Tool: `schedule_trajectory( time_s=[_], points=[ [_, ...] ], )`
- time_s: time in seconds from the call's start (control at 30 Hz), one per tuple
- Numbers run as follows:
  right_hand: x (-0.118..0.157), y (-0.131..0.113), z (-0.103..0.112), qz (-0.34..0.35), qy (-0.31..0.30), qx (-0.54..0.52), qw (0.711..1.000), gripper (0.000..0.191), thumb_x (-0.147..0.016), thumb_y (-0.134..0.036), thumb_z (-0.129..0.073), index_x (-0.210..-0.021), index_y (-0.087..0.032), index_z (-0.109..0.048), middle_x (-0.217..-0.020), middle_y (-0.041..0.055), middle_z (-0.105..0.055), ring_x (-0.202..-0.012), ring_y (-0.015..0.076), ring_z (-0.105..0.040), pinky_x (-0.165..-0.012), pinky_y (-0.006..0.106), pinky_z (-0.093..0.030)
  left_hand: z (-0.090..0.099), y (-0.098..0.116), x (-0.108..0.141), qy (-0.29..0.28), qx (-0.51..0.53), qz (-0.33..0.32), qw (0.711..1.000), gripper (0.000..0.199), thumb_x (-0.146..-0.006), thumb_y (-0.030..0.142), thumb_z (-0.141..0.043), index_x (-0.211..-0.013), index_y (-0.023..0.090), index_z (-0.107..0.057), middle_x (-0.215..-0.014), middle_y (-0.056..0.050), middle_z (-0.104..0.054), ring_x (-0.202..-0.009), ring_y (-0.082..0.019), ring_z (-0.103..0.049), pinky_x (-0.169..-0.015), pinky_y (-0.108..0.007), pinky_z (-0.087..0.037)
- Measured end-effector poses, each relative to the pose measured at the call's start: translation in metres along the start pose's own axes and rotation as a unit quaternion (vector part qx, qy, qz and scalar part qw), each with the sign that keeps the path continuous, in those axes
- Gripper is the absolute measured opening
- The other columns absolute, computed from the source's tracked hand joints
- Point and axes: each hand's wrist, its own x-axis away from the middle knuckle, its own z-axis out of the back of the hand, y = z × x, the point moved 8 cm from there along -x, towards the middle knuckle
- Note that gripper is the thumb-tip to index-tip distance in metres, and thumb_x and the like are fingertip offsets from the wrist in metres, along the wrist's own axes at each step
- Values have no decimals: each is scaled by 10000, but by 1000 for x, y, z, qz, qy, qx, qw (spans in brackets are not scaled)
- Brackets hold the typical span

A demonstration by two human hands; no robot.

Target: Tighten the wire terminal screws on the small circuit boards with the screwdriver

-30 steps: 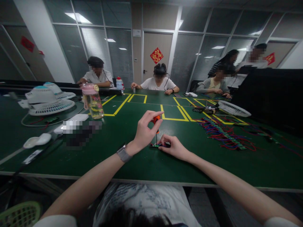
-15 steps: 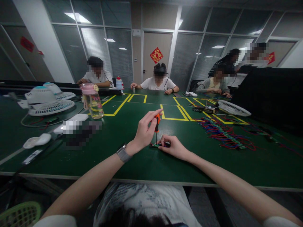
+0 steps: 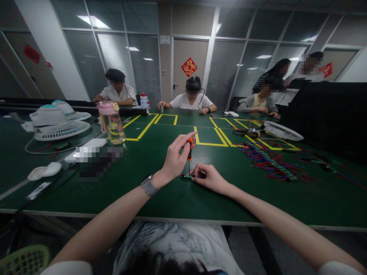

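Observation:
My left hand (image 3: 176, 154) is closed around the orange and black handle of a screwdriver (image 3: 189, 148), its index finger stretched over the top. The screwdriver stands upright, its thin shaft pointing down at a small green circuit board (image 3: 187, 176) on the table. My right hand (image 3: 208, 177) rests on the table with thumb and index finger pinched at the board's right end. Some dark wire or part shows beneath those fingers. The exact point where the tip meets the board is too small to make out.
Right of my hands lie several circuit boards with red and blue wires (image 3: 269, 162). A pink-lidded bottle (image 3: 111, 124) and white fan heads (image 3: 61, 128) stand at left. A dark monitor (image 3: 329, 122) is at right. Several people sit or stand across the green table (image 3: 160, 208).

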Motion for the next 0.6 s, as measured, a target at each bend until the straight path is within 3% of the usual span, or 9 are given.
schedule_trajectory(
  time_s=[0.37, 0.6],
  points=[
    [0, 2, -1, -3, -3, -7, 1000, 188, -735, -186, -649, -642, -196, -486, -861, 71, -719, -892, 220, -689, -773, 336, -518, 3, 7, -2, 33, -62, -17, 997, 255, -856, 225, -606, -1109, 236, -639, -896, -12, -522, -796, -108, -534, -712, -223, -486],
    [0, 4, 0, -11, 2, -15, 1000, 207, -730, -206, -663, -633, -196, -480, -856, 75, -719, -888, 225, -693, -791, 356, -524, 0, 6, 0, 2, -56, -7, 998, 322, -953, 213, -404, -1225, 232, -575, -1025, -45, -548, -946, -145, -536, -820, -267, -452]
  ],
)
